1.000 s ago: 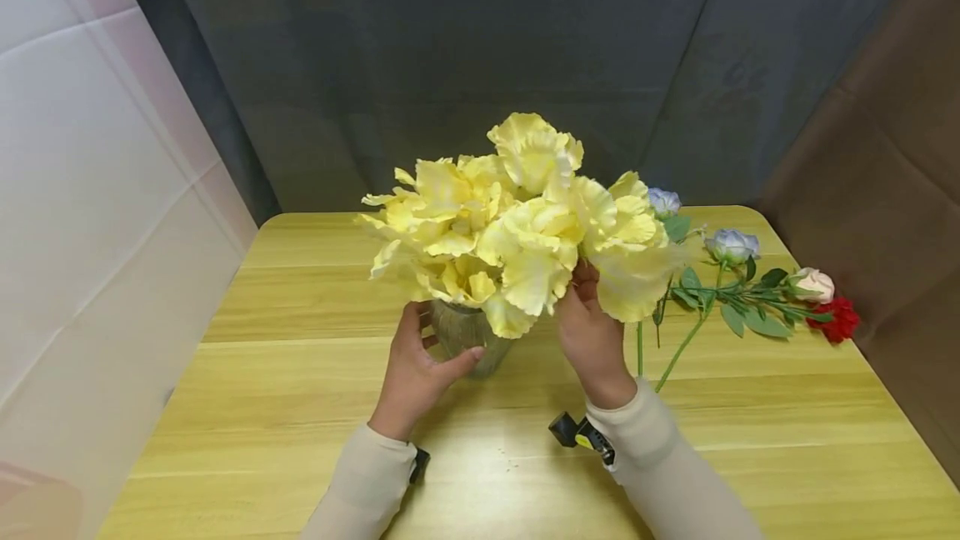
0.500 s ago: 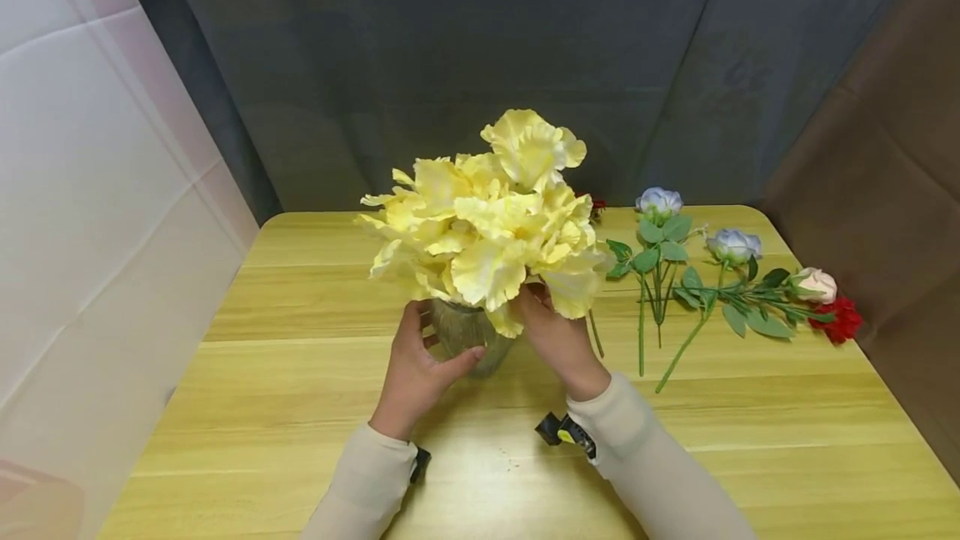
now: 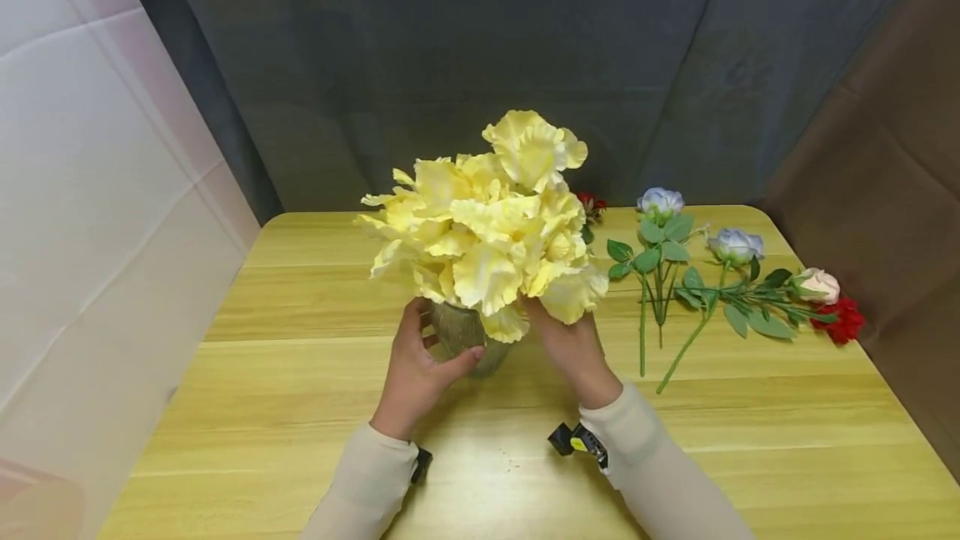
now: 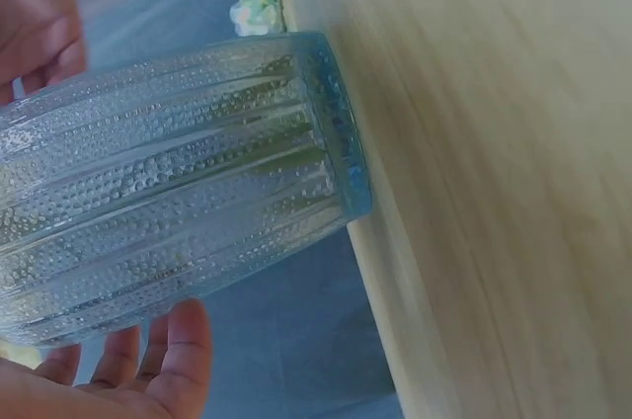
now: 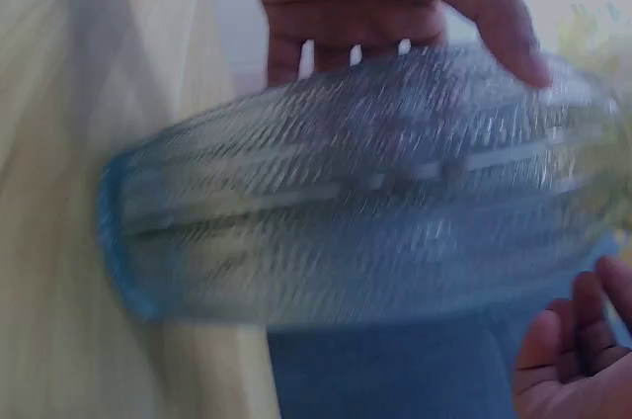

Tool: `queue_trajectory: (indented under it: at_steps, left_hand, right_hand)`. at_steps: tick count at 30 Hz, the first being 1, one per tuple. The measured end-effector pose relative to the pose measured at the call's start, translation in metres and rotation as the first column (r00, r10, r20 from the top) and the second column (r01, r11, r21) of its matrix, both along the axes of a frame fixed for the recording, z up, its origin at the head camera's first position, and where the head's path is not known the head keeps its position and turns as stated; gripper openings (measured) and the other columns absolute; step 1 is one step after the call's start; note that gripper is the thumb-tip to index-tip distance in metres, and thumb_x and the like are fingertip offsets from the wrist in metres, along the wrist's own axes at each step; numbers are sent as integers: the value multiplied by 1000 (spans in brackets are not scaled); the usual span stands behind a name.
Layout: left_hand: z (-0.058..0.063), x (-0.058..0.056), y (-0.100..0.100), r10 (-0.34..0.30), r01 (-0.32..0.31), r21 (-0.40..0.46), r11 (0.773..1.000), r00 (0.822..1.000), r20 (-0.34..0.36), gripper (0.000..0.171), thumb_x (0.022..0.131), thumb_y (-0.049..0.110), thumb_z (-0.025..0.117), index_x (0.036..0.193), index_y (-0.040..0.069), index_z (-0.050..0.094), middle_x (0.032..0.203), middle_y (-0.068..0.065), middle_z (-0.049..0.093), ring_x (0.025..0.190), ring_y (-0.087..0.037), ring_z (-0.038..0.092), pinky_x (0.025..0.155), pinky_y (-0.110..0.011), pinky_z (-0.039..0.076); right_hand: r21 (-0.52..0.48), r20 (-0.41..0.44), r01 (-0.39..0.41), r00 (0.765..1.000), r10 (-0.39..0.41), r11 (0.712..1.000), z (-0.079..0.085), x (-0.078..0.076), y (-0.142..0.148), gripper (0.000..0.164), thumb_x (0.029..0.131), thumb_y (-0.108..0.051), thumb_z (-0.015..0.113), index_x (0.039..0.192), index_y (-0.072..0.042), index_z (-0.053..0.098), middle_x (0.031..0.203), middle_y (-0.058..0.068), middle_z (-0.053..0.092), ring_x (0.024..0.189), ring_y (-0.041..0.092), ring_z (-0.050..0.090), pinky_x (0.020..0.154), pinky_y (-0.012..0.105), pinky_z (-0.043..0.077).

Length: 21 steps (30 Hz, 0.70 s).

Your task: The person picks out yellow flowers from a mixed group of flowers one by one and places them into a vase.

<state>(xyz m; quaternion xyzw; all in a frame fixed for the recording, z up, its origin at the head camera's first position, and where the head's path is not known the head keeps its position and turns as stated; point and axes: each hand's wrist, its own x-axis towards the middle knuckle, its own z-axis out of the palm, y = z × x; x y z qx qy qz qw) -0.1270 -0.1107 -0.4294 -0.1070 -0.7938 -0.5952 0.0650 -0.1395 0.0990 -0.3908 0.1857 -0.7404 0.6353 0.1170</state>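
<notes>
A ribbed, textured clear glass vase (image 4: 178,172) stands on the table, full of large ruffled yellow flowers (image 3: 480,223). My left hand (image 3: 420,365) grips the vase near its upper part, with the thumb across the near side and the fingers round the far side. Under the right-hand blooms is my right hand (image 3: 566,348), its fingertips hidden by petals in the head view. In the right wrist view the fingers of that hand look bent near the vase's neck, and blur hides whether they hold a stem.
To the right on the wooden table (image 3: 300,407) lie two pale blue roses (image 3: 660,202), a pink rose (image 3: 817,285) and a red flower (image 3: 842,321), their stems partly crossing. Another red flower (image 3: 590,203) shows behind the yellow ones. A dark curtain (image 3: 465,40) hangs behind.
The right hand has moved left with a yellow bloom, which now sits against the bunch, and then shifted slightly back right. More of the roses shows. The left hand stays on the vase.
</notes>
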Motion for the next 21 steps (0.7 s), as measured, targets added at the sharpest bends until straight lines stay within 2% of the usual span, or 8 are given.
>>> queue_trajectory:
  at_steps: [1, 3, 5, 9, 11, 14, 18, 21]
  left_hand:
    - [2, 0, 1, -1, 1, 2, 1000, 1000, 5, 91, 70, 38, 81, 139, 12, 28, 133, -8, 40, 117, -22, 41, 95, -49, 43]
    - [9, 2, 2, -5, 4, 10, 1000, 1000, 12, 89, 71, 34, 81, 139, 9, 28, 133, -11, 40, 117, -24, 41, 95, -50, 43]
    - [18, 4, 3, 1, -2, 23, 1000, 1000, 16, 88, 72, 28, 80, 139, 6, 28, 133, -14, 39, 117, -26, 41, 95, -51, 43]
    - [28, 3, 1, 23, -23, 38, 999, 1000, 14, 89, 73, 23, 79, 140, 1, 25, 135, -18, 38, 117, -29, 41, 95, -52, 42]
    - [23, -3, -3, 39, -40, 36, 999, 999, 13, 91, 72, 26, 80, 141, 3, 26, 136, -15, 37, 117, -27, 42, 95, -51, 43]
    - [10, -14, -9, 67, -67, 27, 997, 998, -4, 94, 71, 32, 81, 142, 7, 25, 136, -12, 38, 117, -25, 42, 95, -49, 44]
    - [-1, -29, -18, 135, -134, 33, 990, 990, -40, 96, 70, 33, 82, 144, 9, 25, 138, -12, 38, 117, -27, 43, 94, -50, 44]
    - [3, -34, -23, 179, -177, 39, 983, 983, -50, 95, 71, 30, 81, 144, 7, 25, 138, -15, 37, 117, -28, 42, 93, -51, 44]
  right_hand:
    - [-115, 95, 21, 995, -10, 993, 0, 0, 4, 52, 92, -13, 57, 139, -8, 35, 133, 7, 46, 121, 13, 42, 101, 30, 39]
    - [-72, 116, 6, 993, 2, 997, -2, -2, 14, 51, 91, -3, 55, 138, -2, 34, 129, 11, 46, 118, 17, 43, 100, 37, 39]
    - [-1, 121, -14, 993, 14, 1000, -6, -7, 24, 37, 93, -1, 51, 129, 0, 44, 110, 15, 52, 94, 16, 52, 86, 38, 46]
    - [82, 272, 1, 962, -24, 997, -12, -12, 45, 27, 97, -20, 49, 123, -12, 54, 101, 8, 54, 82, 15, 50, 77, 42, 46]
    - [119, 337, 29, 939, -68, 992, -15, -13, 55, 31, 97, -26, 51, 125, -15, 54, 110, 8, 55, 90, 24, 52, 80, 52, 45]
    - [119, 391, 55, 915, -97, 991, -17, -13, 66, 30, 96, -28, 52, 120, -10, 55, 115, 13, 54, 103, 37, 48, 89, 60, 40]
    - [141, 414, 71, 902, -124, 988, -15, -10, 76, 32, 96, -29, 51, 122, -9, 53, 120, 12, 52, 110, 37, 46, 92, 57, 40]
    - [162, 408, 80, 902, -141, 983, -12, -8, 80, 33, 97, -30, 50, 122, -9, 52, 121, 13, 52, 110, 33, 47, 92, 54, 41]
